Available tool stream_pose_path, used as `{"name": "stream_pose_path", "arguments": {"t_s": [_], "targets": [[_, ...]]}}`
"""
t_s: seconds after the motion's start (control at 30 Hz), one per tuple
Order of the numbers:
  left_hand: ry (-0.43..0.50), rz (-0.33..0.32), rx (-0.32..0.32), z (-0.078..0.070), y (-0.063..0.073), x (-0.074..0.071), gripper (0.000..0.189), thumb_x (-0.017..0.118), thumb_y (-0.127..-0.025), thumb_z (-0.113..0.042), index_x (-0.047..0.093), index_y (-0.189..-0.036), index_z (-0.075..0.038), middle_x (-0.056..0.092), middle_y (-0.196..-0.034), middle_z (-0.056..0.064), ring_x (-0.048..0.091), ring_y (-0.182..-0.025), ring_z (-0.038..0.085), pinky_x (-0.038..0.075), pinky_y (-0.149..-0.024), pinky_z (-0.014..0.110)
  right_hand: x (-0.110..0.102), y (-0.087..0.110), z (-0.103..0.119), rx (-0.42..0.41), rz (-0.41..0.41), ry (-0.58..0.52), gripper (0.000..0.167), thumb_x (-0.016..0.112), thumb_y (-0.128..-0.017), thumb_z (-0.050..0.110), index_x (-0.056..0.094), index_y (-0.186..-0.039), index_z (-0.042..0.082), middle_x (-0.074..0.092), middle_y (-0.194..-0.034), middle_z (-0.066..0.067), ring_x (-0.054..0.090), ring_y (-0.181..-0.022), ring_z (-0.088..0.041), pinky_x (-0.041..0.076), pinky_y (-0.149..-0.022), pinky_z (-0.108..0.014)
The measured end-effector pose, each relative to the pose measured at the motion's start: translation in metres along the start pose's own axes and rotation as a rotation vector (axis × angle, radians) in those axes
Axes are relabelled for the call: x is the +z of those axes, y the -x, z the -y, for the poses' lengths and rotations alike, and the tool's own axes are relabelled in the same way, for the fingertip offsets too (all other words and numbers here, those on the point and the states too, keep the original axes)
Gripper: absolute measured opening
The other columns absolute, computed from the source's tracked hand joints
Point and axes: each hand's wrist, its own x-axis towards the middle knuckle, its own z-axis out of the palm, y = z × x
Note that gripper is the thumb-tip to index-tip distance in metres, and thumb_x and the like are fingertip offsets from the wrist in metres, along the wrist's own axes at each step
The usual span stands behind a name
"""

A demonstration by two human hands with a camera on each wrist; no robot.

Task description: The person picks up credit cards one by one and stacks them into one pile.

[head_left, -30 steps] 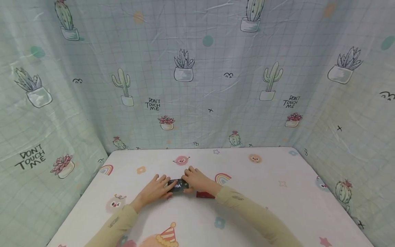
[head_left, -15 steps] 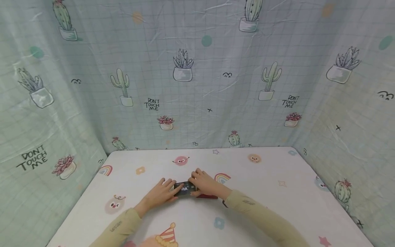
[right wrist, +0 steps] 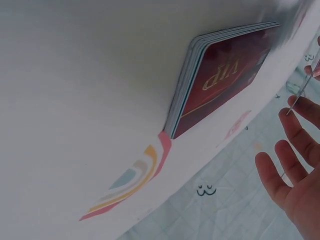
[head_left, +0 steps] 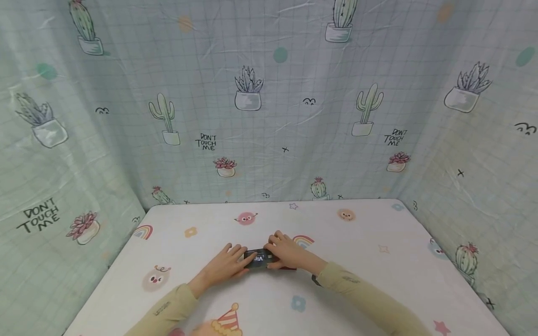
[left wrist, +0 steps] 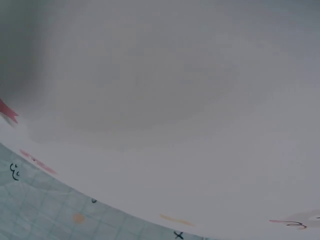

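A black card with pale "VIP" lettering is held between both hands in the head view. My left hand pinches its left end, thumb across the face. At the opposite end, my right hand grips the card by its edge. The right wrist view shows this card nearly edge-on, a thin line at the fingertips of the right hand. Beneath the right hand lies a neat stack of red cards with gold "VIP" print, mostly hidden from the head camera. Neither hand appears in the left wrist view.
The white table carries printed rainbows, faces and stars. Cactus-print curtains hang along its back and both sides. A small dark piece shows beside the right cuff.
Both hands have shifted right and slightly nearer, carrying the black card along. The right hand now covers more of the red card stack.
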Motion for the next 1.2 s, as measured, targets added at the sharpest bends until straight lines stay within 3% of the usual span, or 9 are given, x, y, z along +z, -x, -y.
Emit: {"name": "stream_pose_path", "arguments": {"t_s": [0.3, 0.8, 1.2], "targets": [[0.042, 0.019, 0.013, -0.007, -0.012, 0.0, 0.048, 0.05, -0.086, -0.043, 0.046, -0.129, -0.023, 0.056, -0.108, 0.003, 0.05, -0.095, 0.018, 0.043, -0.078, 0.036, 0.002, 0.014, -0.008, 0.024, 0.009, -0.041, 0.052, 0.057, -0.079, 0.053, 0.054, -0.115, 0.017, 0.051, -0.104, 0.001, 0.039, -0.093, -0.014, 0.042, -0.081, -0.028], [0.101, 0.131, 0.027, -0.017, -0.031, -0.002, 0.046, 0.046, -0.09, -0.039, 0.042, -0.133, -0.023, 0.053, -0.116, 0.003, 0.049, -0.102, 0.018, 0.042, -0.085, 0.035, 0.01, 0.034, -0.018, 0.051, -0.043, -0.057, 0.051, 0.06, -0.077, 0.051, 0.056, -0.113, 0.014, 0.051, -0.098, 0.002, 0.039, -0.089, -0.012, 0.039, -0.079, -0.027], [0.115, 0.158, 0.019, -0.022, -0.042, 0.009, 0.045, 0.042, -0.091, -0.039, 0.038, -0.134, -0.025, 0.051, -0.12, 0.003, 0.047, -0.104, 0.018, 0.042, -0.087, 0.037, 0.01, 0.046, -0.025, 0.103, -0.027, -0.091, 0.053, 0.061, -0.076, 0.049, 0.056, -0.114, 0.013, 0.052, -0.101, 0.001, 0.039, -0.091, -0.013, 0.04, -0.08, -0.029]]}}
